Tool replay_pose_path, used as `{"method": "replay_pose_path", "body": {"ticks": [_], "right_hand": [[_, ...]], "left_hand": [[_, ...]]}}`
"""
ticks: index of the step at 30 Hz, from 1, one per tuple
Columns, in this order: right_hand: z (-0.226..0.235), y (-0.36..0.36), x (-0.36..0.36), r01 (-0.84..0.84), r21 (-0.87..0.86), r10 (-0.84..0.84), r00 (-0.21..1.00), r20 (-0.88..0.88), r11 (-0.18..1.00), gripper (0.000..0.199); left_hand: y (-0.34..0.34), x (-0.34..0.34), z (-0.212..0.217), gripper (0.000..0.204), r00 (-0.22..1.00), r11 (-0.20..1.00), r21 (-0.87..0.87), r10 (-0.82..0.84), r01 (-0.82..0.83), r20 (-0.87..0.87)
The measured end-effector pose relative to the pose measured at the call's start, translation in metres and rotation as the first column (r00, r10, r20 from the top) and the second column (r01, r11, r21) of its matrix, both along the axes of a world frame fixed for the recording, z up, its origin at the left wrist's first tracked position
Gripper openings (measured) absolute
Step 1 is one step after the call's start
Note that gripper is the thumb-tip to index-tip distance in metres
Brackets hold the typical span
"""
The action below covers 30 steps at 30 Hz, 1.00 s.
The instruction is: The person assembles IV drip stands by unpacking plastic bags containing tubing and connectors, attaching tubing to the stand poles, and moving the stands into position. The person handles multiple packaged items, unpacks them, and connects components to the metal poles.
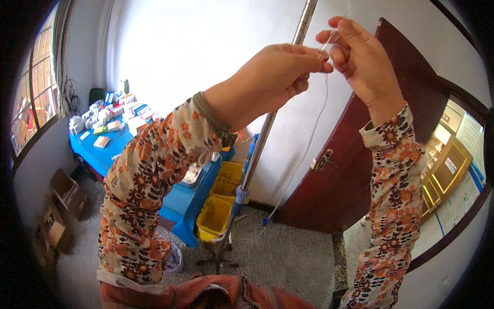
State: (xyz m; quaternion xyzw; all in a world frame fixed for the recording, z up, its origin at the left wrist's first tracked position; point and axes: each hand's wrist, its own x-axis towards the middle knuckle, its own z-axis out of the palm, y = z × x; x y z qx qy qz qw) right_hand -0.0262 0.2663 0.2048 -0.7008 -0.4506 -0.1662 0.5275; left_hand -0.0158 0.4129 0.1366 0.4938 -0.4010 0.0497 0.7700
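Both of my hands are raised in front of a white wall. My left hand (pixel 280 72) pinches a clear infusion tube (pixel 310 147) between thumb and fingertips. Close beside it, to the right and a little higher, my right hand (pixel 363 59) has its fingers curled round the upper part, a small clear piece (pixel 329 42) whose exact shape is hard to make out. From the hands the thin tube hangs in a long curve toward the floor and ends in a blue fitting (pixel 265 222). A metal pole (pixel 267 129) rises just behind my left hand.
At left, a blue-covered table (pixel 95 154) bears many small boxes and vials (pixel 98 116). Yellow bins (pixel 212 219) stand beside the pole's foot. Cardboard boxes (pixel 55 226) lie at the far left. A dark red door (pixel 337 180) stands ajar at right.
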Motion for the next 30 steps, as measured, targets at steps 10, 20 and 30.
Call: {"method": "replay_pose_path", "body": {"ticks": [10, 20, 30], "right_hand": [[-0.019, 0.0, -0.016, -0.25, 0.175, 0.283, 0.938, -0.2, 0.952, 0.027], [-0.024, 0.008, -0.02, -0.213, 0.313, 0.262, 0.957, -0.122, 0.926, 0.017], [-0.019, 0.018, -0.008, -0.203, 0.266, 0.275, 0.923, -0.271, 0.943, 0.042]], "left_hand": [[-0.01, -0.066, 0.022, 0.016, 0.937, 0.902, 0.26, 0.346, -0.345, 0.044], [-0.007, -0.05, 0.015, 0.014, 0.839, 0.915, 0.208, 0.201, -0.345, 0.505], [0.008, -0.022, 0.016, 0.018, 0.984, 0.982, -0.097, -0.168, 0.162, -0.063]]}}
